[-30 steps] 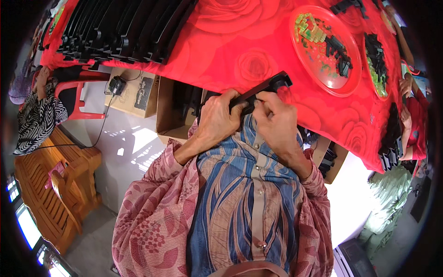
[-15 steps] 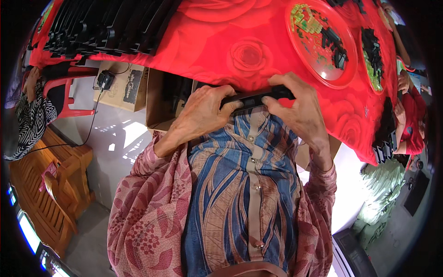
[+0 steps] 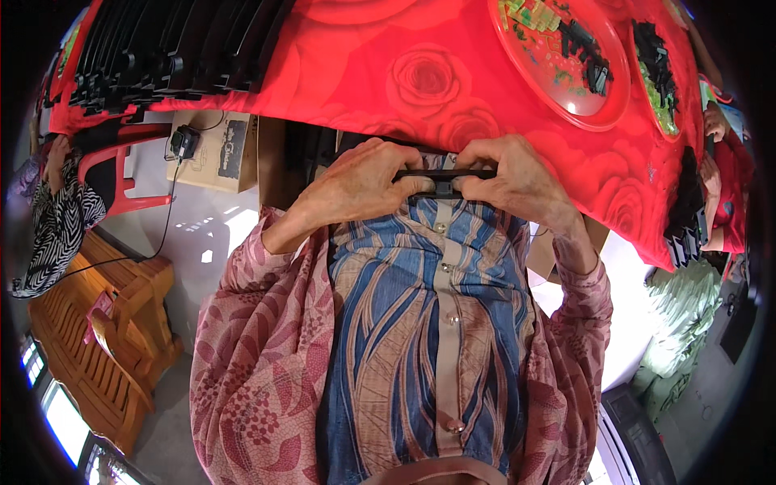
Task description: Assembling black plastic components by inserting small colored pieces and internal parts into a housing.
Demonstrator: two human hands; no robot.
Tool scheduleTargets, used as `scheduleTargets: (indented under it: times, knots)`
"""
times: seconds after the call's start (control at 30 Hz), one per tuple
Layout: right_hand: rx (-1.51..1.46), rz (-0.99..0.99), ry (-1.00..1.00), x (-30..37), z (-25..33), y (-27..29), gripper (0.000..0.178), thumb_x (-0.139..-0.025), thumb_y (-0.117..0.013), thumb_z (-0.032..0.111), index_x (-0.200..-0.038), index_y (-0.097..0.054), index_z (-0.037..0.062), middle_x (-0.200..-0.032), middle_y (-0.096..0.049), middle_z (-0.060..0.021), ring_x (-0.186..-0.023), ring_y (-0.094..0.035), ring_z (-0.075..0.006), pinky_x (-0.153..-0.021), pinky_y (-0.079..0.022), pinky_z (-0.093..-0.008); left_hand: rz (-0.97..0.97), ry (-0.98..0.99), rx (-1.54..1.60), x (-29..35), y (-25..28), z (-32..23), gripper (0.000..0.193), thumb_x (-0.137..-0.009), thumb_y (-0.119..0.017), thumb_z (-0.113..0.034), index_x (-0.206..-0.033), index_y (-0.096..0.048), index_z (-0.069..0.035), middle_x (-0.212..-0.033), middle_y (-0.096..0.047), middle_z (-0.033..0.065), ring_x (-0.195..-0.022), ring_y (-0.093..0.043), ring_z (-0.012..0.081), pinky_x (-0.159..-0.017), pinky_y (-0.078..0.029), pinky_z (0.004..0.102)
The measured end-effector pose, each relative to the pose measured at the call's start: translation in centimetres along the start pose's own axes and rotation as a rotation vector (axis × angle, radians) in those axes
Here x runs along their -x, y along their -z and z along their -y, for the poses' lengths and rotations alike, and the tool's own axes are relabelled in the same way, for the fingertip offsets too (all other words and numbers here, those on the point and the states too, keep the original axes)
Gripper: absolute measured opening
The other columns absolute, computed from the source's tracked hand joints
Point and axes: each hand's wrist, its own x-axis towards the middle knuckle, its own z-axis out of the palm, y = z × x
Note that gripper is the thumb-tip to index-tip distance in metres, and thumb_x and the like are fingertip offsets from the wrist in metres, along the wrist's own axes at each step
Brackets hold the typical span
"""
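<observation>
Holding a flat black strip [image 3: 443, 175] at the table [image 3: 339, 65] edge
Left hand [image 3: 360, 179] and right hand [image 3: 517, 179] fingers closed on its ends; red plate [image 3: 602, 113] beyond

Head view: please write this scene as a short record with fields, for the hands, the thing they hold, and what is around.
left hand: grips the left end of a black bar
right hand: grips the right end of it
black bar: thin, level, held close to the chest at the table edge
table: red cloth with rose pattern
red tray: round, holds small black and green parts
black parts: rows at far left of the table
cardboard box: below the table, left
</observation>
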Motion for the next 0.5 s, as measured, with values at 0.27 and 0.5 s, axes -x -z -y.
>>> scheduleTargets:
  times: [0.27, 0.5]
  knots:
    - [0.025, -0.05, 0.033, 0.5, 0.6, -1.0, 0.027, -0.069, -0.071, 0.019, -0.084, -0.069, -0.0033, -0.062, -0.061, -0.014, -0.056, -0.06, -0.0203, -0.055, -0.046, -0.0342, -0.076, -0.067, -0.022, 0.4, -0.9, 0.4, 0.024, -0.089, -0.066, -0.018, -0.096, -0.063, 0.005, -0.073, -0.063, 0.0192, -0.062, -0.062, 0.0264, -0.059, -0.046, 0.0383]
    - [0.158, -0.185, 0.082, 1.5, 1.0, -2.7, 0.023, -0.069, -0.069, 0.017, -0.081, -0.067, -0.002, -0.065, -0.061, -0.0196, -0.063, -0.062, -0.0358, -0.063, -0.049, -0.0415, -0.145, -0.173, -0.069, 0.7, -1.9, 0.3, 0.024, -0.086, -0.068, -0.018, -0.1, -0.064, 0.002, -0.076, -0.063, 0.0223, -0.071, -0.062, 0.0393, -0.063, -0.048, 0.0415]
